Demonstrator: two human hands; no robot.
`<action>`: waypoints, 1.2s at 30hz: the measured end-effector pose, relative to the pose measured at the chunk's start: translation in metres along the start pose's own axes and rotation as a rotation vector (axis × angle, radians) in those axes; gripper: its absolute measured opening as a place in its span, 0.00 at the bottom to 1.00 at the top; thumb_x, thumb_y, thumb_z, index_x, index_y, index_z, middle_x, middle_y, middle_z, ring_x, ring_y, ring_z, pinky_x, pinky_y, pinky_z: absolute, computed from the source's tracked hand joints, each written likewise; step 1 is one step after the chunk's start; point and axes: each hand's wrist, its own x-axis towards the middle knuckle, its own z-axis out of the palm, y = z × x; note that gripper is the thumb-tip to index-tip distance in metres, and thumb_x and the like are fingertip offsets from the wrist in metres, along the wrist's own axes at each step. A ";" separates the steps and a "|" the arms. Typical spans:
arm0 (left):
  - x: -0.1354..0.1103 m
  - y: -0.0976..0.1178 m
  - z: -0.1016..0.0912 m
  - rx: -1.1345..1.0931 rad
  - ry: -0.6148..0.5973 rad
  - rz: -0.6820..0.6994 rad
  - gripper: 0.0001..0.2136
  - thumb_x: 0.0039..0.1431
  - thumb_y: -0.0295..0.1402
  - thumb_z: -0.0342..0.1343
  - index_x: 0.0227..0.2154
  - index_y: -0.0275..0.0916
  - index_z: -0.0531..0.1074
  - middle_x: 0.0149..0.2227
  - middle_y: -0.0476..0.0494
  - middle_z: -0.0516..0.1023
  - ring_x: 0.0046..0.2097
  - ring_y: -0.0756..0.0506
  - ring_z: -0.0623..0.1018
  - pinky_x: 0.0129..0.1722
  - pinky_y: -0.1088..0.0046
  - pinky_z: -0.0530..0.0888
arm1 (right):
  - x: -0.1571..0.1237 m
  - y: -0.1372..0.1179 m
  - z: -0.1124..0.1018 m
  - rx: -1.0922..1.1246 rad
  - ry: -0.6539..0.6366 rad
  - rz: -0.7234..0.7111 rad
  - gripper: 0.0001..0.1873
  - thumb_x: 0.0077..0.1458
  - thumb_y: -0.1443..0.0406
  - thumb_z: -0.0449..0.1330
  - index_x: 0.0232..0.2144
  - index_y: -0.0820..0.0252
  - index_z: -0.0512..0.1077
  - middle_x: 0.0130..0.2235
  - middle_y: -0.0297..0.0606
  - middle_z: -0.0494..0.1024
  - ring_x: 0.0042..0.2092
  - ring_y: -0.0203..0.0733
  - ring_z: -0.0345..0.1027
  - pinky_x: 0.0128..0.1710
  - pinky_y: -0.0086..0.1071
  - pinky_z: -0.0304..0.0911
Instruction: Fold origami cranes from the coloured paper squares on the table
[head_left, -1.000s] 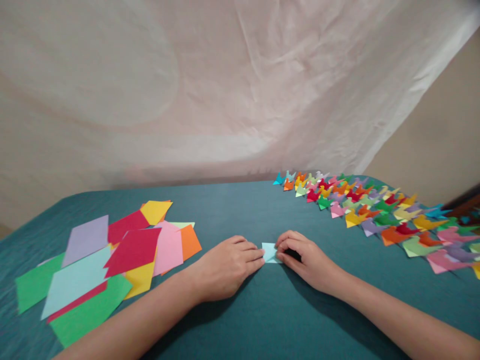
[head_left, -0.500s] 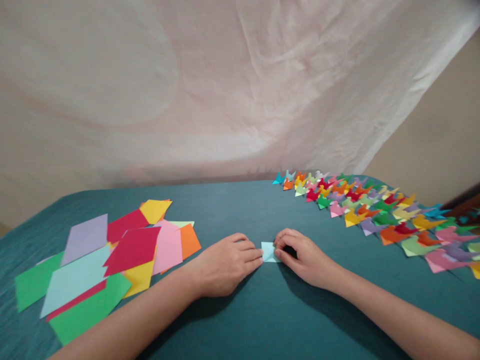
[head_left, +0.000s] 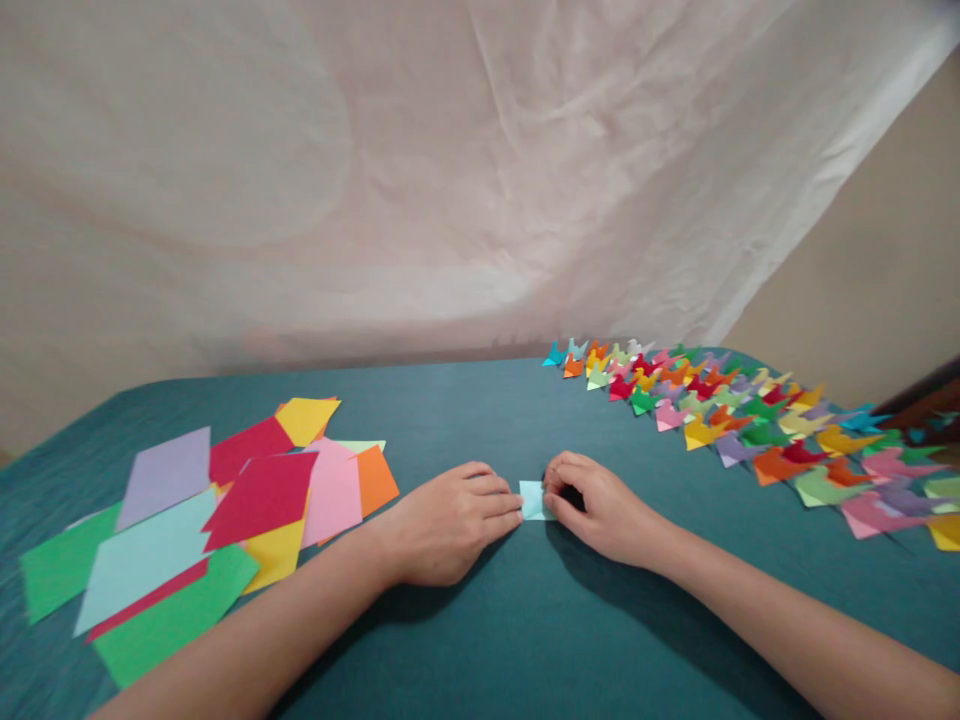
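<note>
A small folded piece of light-blue paper (head_left: 532, 499) lies on the dark teal tablecloth between my two hands. My left hand (head_left: 457, 525) rests palm down, fingers stretched out flat, with the fingertips at the paper's left edge. My right hand (head_left: 600, 508) is curled, its thumb and fingers pinching the paper's right side. The fingertips of that hand cover part of the right edge, so the fold there is hidden.
Loose coloured paper sheets (head_left: 262, 497) overlap in a pile at the left. Rows of small folded paper birds (head_left: 705, 432) stand along the right side. A pale cloth (head_left: 420, 180) hangs behind the teal-covered table (head_left: 450, 410).
The whole view has shifted very slightly. Both hands keep their places at the light-blue paper, and the right fingers have moved only a little along its edge.
</note>
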 end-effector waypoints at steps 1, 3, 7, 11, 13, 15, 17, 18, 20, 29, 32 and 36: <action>0.000 0.000 0.000 -0.008 0.005 -0.005 0.14 0.60 0.26 0.45 0.47 0.35 0.69 0.48 0.40 0.74 0.49 0.44 0.71 0.52 0.63 0.63 | 0.000 0.000 0.000 -0.001 0.002 0.000 0.07 0.50 0.75 0.53 0.25 0.60 0.64 0.31 0.36 0.70 0.34 0.39 0.63 0.36 0.33 0.59; 0.000 0.000 0.000 -0.026 0.018 -0.022 0.14 0.59 0.25 0.45 0.47 0.35 0.69 0.48 0.41 0.74 0.48 0.44 0.71 0.52 0.63 0.63 | 0.001 0.000 0.000 -0.003 0.008 -0.004 0.07 0.50 0.75 0.53 0.25 0.60 0.64 0.31 0.36 0.70 0.34 0.39 0.63 0.36 0.33 0.59; 0.001 0.002 0.000 -0.047 0.027 -0.043 0.15 0.59 0.25 0.45 0.48 0.35 0.67 0.47 0.39 0.75 0.48 0.44 0.71 0.51 0.63 0.64 | 0.001 0.000 0.000 -0.005 0.008 -0.010 0.07 0.49 0.75 0.53 0.24 0.60 0.64 0.30 0.36 0.70 0.34 0.39 0.63 0.36 0.33 0.59; 0.001 0.002 0.000 -0.024 -0.005 -0.042 0.15 0.60 0.26 0.45 0.50 0.34 0.66 0.47 0.38 0.74 0.49 0.43 0.71 0.52 0.63 0.63 | 0.001 0.000 0.000 -0.004 0.004 -0.007 0.07 0.50 0.75 0.53 0.25 0.60 0.64 0.30 0.36 0.70 0.34 0.39 0.63 0.37 0.33 0.59; 0.001 0.003 0.000 0.005 -0.025 -0.029 0.16 0.60 0.26 0.45 0.50 0.34 0.65 0.47 0.39 0.73 0.49 0.43 0.70 0.53 0.63 0.62 | 0.000 0.001 0.000 -0.005 0.008 -0.007 0.07 0.49 0.74 0.54 0.25 0.60 0.64 0.30 0.36 0.70 0.34 0.39 0.63 0.36 0.33 0.59; 0.001 0.004 0.000 0.039 -0.036 -0.010 0.16 0.60 0.26 0.45 0.51 0.35 0.65 0.48 0.38 0.73 0.49 0.43 0.70 0.53 0.63 0.61 | 0.000 0.002 0.001 -0.007 0.009 -0.007 0.07 0.49 0.74 0.54 0.25 0.60 0.64 0.30 0.36 0.70 0.34 0.39 0.63 0.36 0.33 0.59; 0.001 0.004 -0.001 0.066 -0.034 0.001 0.16 0.60 0.26 0.46 0.51 0.35 0.64 0.48 0.38 0.73 0.49 0.43 0.70 0.53 0.62 0.61 | 0.000 0.003 0.001 -0.011 0.011 -0.006 0.07 0.49 0.74 0.54 0.25 0.60 0.64 0.30 0.36 0.69 0.34 0.39 0.63 0.36 0.33 0.59; 0.001 0.005 -0.001 0.075 -0.032 0.004 0.16 0.60 0.26 0.46 0.51 0.36 0.64 0.48 0.38 0.73 0.49 0.44 0.70 0.53 0.62 0.61 | 0.000 0.002 0.001 -0.012 0.010 -0.004 0.06 0.49 0.74 0.54 0.25 0.60 0.64 0.30 0.36 0.69 0.34 0.39 0.63 0.36 0.33 0.59; 0.001 0.005 -0.002 0.085 -0.034 0.008 0.16 0.60 0.26 0.45 0.51 0.36 0.64 0.47 0.38 0.73 0.49 0.44 0.70 0.53 0.63 0.61 | 0.000 0.002 0.001 -0.012 0.007 0.000 0.06 0.49 0.74 0.54 0.25 0.60 0.64 0.30 0.36 0.69 0.34 0.39 0.63 0.36 0.33 0.59; 0.001 0.006 0.001 0.085 -0.027 -0.016 0.17 0.60 0.27 0.45 0.51 0.37 0.64 0.46 0.39 0.74 0.49 0.44 0.70 0.53 0.63 0.62 | 0.001 0.001 -0.001 -0.016 0.003 -0.006 0.06 0.49 0.74 0.54 0.25 0.60 0.64 0.30 0.36 0.69 0.34 0.39 0.63 0.37 0.33 0.59; 0.001 0.008 0.001 0.088 -0.028 -0.030 0.16 0.60 0.27 0.46 0.51 0.37 0.65 0.46 0.39 0.74 0.50 0.44 0.70 0.52 0.63 0.62 | 0.001 0.001 0.000 -0.024 0.012 -0.006 0.06 0.49 0.74 0.54 0.25 0.60 0.64 0.30 0.36 0.69 0.34 0.39 0.63 0.37 0.33 0.59; 0.002 0.010 0.000 0.100 -0.034 -0.044 0.15 0.60 0.27 0.46 0.50 0.36 0.65 0.45 0.39 0.74 0.50 0.43 0.70 0.52 0.63 0.61 | 0.001 0.001 0.000 -0.021 0.008 0.001 0.07 0.49 0.74 0.54 0.25 0.59 0.64 0.30 0.36 0.69 0.34 0.39 0.63 0.37 0.33 0.59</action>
